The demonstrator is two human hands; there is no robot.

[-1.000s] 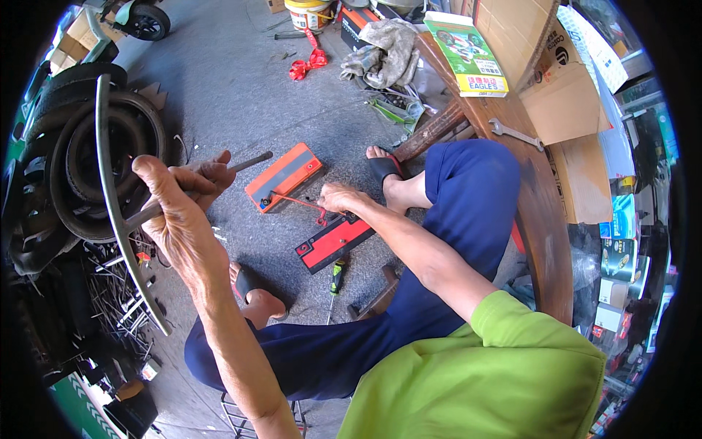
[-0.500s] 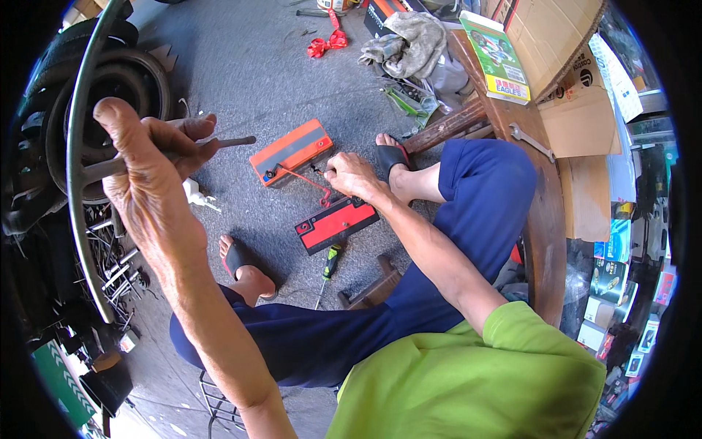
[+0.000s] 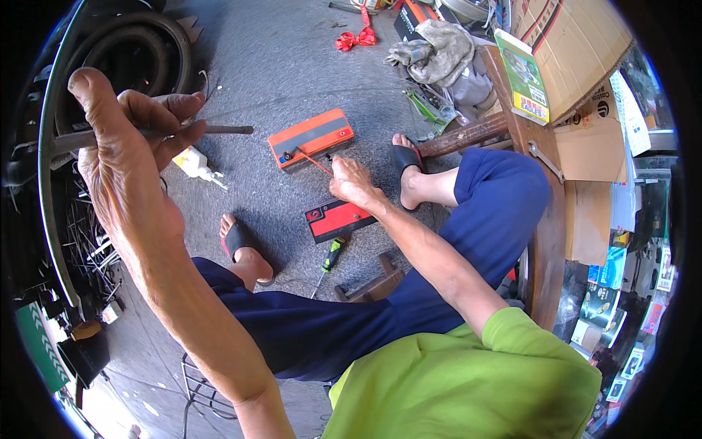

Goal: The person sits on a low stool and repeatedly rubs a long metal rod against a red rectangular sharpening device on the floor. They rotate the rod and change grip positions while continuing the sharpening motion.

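Note:
High at the left, my left hand (image 3: 135, 161) has its fingers curled around a dark metal rod (image 3: 227, 130). Its other end meets a long curved bar (image 3: 50, 212); the tool's kind is unclear. My right hand (image 3: 351, 181) is closed beside an orange battery (image 3: 311, 139) with a grey stripe. A red wire (image 3: 316, 162) runs from that battery's left terminal into the right fingers. Just below the hand lies a red and black battery (image 3: 340, 219), partly hidden by my right forearm. A green and black screwdriver (image 3: 333, 256) rests on the ground near it.
A white bottle (image 3: 196, 164) lies left of the batteries. My sandalled feet flank them, and a small wooden stool (image 3: 374, 283) is close by. Right stands a wooden bench (image 3: 537, 219) with a wrench (image 3: 545, 159). Grey rags (image 3: 439, 55) lie beyond; tyres (image 3: 157, 55) stand left.
The red wire hung in a loop over the ground; now it runs straighter to my right hand. My left hand and the rod have shifted left, and the view has moved slightly.

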